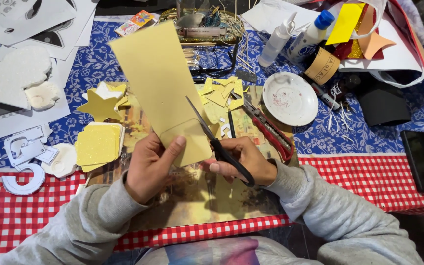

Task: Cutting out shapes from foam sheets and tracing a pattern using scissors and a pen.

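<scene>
View: I look down from my head at a crowded craft table, my two grey sleeves reaching in from below.
Left hand: my left hand (149, 164) pinches the lower end of a long yellow strip (163, 88), thumb on the front, fingers clenched behind it.
Strip: it tilts up and to the left, away from me, above the table; a rounded square outline is drawn near its lower end, just above my thumb.
Right hand: my right hand (241, 159) grips black scissors (217, 142), fingers closed through the handles.
Scissors: the blades are parted and point up-left, their tips on the strip's right edge, beside the drawn outline.
Under my hands: a picture board (197, 196) lies on a tablecloth, blue-flowered at the far side, red-checked near me.
Left of me: a stack of yellow glitter squares (98, 145), a yellow star (99, 107) behind it, white cut-out shapes further left.
Right of me: a red box cutter (271, 130), a white plate (290, 98), two glue bottles (295, 37) and, well apart, a black phone (423, 162).
</scene>
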